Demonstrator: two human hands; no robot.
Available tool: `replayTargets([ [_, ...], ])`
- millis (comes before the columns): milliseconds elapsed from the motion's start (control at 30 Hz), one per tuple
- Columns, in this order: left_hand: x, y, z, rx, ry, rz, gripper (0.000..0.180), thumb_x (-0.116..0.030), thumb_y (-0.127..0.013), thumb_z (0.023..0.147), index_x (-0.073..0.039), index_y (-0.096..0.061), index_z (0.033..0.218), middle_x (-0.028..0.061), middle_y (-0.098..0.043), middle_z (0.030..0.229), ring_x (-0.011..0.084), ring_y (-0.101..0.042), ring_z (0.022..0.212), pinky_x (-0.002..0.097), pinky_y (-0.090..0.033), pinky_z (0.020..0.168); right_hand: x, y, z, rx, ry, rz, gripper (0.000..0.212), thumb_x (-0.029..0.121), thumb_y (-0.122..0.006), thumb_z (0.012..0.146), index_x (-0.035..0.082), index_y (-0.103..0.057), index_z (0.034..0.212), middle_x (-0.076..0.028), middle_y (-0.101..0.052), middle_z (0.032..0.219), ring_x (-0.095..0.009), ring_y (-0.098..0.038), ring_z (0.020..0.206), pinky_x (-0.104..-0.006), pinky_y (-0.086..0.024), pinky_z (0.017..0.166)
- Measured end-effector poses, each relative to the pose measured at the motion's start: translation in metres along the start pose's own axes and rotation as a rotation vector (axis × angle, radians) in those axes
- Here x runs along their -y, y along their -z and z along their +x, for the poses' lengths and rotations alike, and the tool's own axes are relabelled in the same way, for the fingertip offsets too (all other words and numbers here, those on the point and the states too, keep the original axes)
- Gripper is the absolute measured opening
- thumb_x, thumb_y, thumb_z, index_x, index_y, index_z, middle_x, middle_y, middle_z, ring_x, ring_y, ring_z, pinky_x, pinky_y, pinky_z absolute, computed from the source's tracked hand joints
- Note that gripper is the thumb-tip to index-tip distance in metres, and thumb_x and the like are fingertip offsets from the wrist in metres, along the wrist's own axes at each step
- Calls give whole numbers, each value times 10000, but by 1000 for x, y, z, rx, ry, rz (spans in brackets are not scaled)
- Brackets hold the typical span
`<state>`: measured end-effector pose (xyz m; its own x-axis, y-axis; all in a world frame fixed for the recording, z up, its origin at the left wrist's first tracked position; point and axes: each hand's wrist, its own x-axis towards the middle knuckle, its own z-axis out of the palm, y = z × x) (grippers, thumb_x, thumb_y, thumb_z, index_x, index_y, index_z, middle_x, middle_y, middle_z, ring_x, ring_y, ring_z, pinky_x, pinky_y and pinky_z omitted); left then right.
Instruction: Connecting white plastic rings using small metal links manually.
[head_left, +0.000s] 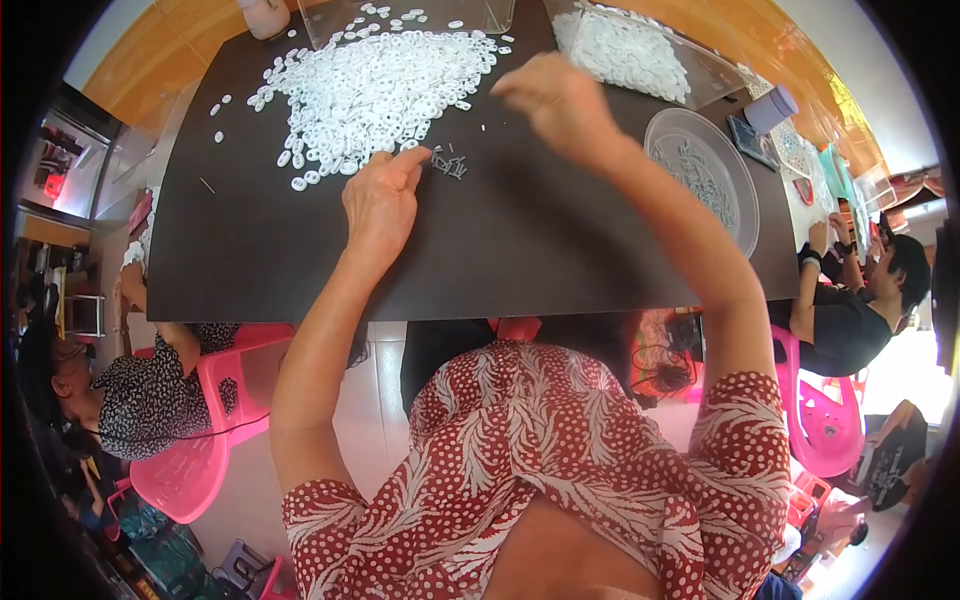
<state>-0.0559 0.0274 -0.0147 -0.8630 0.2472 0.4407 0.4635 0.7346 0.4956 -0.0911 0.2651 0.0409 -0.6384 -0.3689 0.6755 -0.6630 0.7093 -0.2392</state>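
Observation:
My left hand [380, 200] rests at the near edge of a heap of small white oval plastic pieces with two holes [365, 90]. Its fingers are curled together, and whatever they hold is hidden. Just right of its fingertips lies a little pile of grey screws [450, 163]. My right hand [562, 108] is raised over the table farther right, slightly blurred. Its fingers are bent and pressed together, pointing left; what they hold, if anything, is too small to make out.
Clear bins stand at the far side, the right one [625, 55] full of white pieces. On the right are a round clear tray [755, 215] with grey screws, a phone [752, 142] and a purple-lidded container [770, 108]. People sit on pink chairs at both sides of the dark table [250, 250].

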Motion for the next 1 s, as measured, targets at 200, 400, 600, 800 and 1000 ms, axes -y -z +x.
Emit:
replayTargets([
  [200, 0, -5, -4, 8, 28, -29, 147, -135, -601, 828, -136, -671, 957, 94, -539, 724, 269, -561, 697, 350, -433, 630, 7, -52, -13, 261, -137, 218, 96, 82, -664, 711, 69, -681, 804, -83, -616, 738, -261, -577, 773, -354, -463, 707],
  [400, 3, -2, -7, -11, 122, -170, 100, -155, -617, 805, -113, -668, 880, 120, -569, 772, 306, -579, 731, 396, -446, 644, 8, -58, -13, 340, -71, 143, 76, 76, -675, 700, 73, -673, 775, -72, -598, 720, -252, -566, 760, -355, -457, 696],
  [600, 3, 0, -7, 8, 146, -220, 103, -151, -611, 808, -104, -665, 881, 112, -575, 777, 300, -579, 742, 386, -445, 654, 11, -64, -13, 331, -27, 176, 44, 114, -625, 744, 77, -647, 737, -110, -572, 730, -307, -557, 789, -413, -447, 687],
  [800, 7, -2, -5, -4, 143, -227, 109, -161, -606, 810, -99, -667, 876, 108, -576, 771, 295, -580, 748, 383, -443, 661, 10, -64, -9, 356, 20, 112, 44, 101, -634, 769, 66, -607, 772, -68, -560, 751, -267, -539, 801, -369, -445, 708],
  [1000, 9, -5, -7, -25, 149, -251, 111, -160, -617, 800, -101, -669, 878, 104, -581, 763, 286, -585, 752, 375, -445, 665, 9, -68, -10, 317, 71, 142, 83, 84, -568, 763, 18, -580, 713, -143, -570, 769, -336, -553, 794, -448, -448, 691],
])
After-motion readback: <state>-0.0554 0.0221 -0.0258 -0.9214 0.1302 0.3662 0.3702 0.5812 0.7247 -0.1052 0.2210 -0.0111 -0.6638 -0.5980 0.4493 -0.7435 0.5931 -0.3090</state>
